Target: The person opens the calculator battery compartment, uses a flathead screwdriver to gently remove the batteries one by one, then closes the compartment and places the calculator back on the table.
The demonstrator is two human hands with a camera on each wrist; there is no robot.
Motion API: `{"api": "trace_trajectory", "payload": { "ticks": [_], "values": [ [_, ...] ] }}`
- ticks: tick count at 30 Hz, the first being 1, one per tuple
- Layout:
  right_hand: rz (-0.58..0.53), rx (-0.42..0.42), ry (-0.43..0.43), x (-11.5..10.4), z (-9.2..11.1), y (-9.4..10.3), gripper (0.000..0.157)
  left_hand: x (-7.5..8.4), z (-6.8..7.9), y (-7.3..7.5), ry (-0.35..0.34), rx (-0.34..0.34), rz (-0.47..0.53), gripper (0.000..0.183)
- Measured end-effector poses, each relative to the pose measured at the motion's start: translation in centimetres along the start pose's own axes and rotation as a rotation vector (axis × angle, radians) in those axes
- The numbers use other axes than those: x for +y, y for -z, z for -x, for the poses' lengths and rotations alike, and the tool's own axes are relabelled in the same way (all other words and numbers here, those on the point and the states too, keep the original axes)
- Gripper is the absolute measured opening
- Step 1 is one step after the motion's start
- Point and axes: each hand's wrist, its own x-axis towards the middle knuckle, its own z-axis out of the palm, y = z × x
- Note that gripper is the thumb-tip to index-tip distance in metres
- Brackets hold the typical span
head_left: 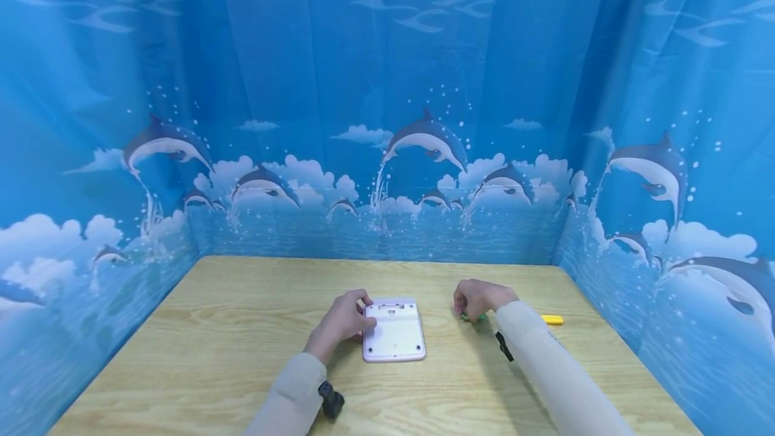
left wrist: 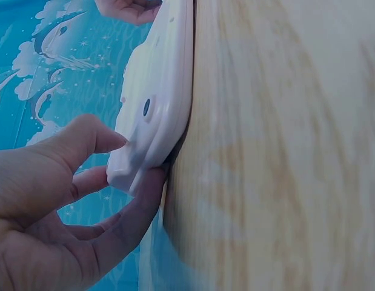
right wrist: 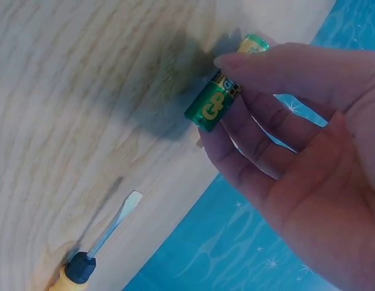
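A white desk calculator (head_left: 395, 335) lies underside up on the table, with small dark feet at its corners and a recess near its far edge. My left hand (head_left: 345, 318) grips its left side, thumb on the underside and fingers at the edge; the left wrist view shows the hand (left wrist: 72, 206) holding a thick corner of the calculator (left wrist: 154, 103). To the right, my right hand (head_left: 481, 296) is low over the table. In the right wrist view, that hand (right wrist: 296, 127) pinches a green and gold GP battery (right wrist: 220, 94) between thumb and fingers.
A screwdriver with a yellow handle (head_left: 552, 319) lies right of my right forearm, partly hidden by the sleeve in the head view. Its flat metal blade (right wrist: 117, 221) shows in the right wrist view. A blue dolphin-print curtain (head_left: 387, 86) surrounds the wooden table (head_left: 242, 328).
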Motion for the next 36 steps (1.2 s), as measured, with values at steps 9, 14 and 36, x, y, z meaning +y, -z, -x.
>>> {"api": "trace_trajectory", "payload": {
  "ticks": [9,14,36],
  "values": [
    [-0.021,-0.004,-0.005,0.5,0.1,0.3,0.039,0.0,-0.3,-0.1,0.017,0.004,0.003,0.029],
    [-0.027,0.011,0.007,0.8,0.0,0.3,0.039,-0.1,-0.5,-0.2,0.025,0.008,0.002,0.029],
    [-0.011,0.029,-0.02,1.6,0.1,0.1,0.041,-0.1,-0.1,0.2,-0.021,-0.006,0.002,0.028]
  ]
}}
